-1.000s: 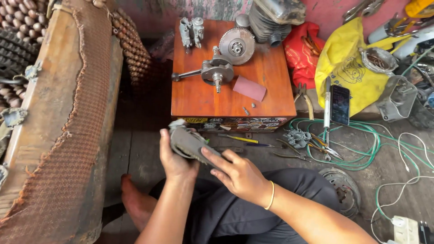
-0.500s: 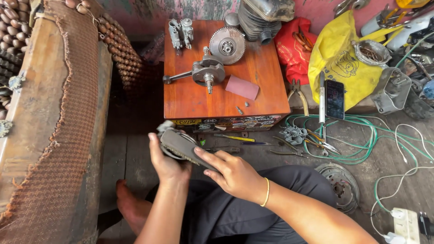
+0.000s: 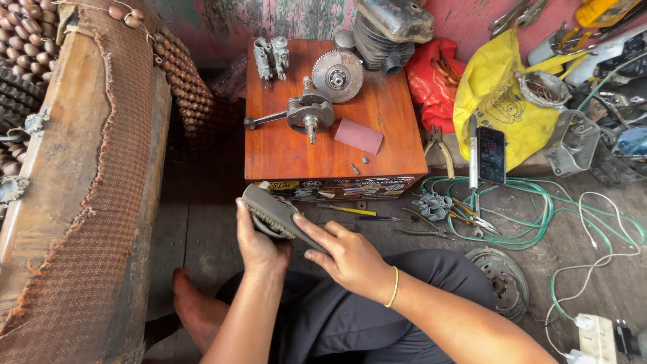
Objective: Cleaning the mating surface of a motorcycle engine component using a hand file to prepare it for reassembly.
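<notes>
Above the lap, the left hand point(image 3: 259, 246) and right hand point(image 3: 347, 256) both clamp a grey metal part point(image 3: 276, 216); its underside is hidden. Beyond, pliers point(image 3: 438, 145) and green hose point(image 3: 539, 216) crowd the floor beside the wooden surface point(image 3: 283, 152) bearing a crankshaft point(image 3: 303, 114) and gear point(image 3: 337, 75).

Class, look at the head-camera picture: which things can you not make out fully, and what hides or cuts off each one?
- Grey part: underside hidden by left hand and right hand.
- Engine cylinder: cut off by the top edge.
- Power strip: cut off by the bottom edge.
- Two small bits on the table: too small to identify.
</notes>
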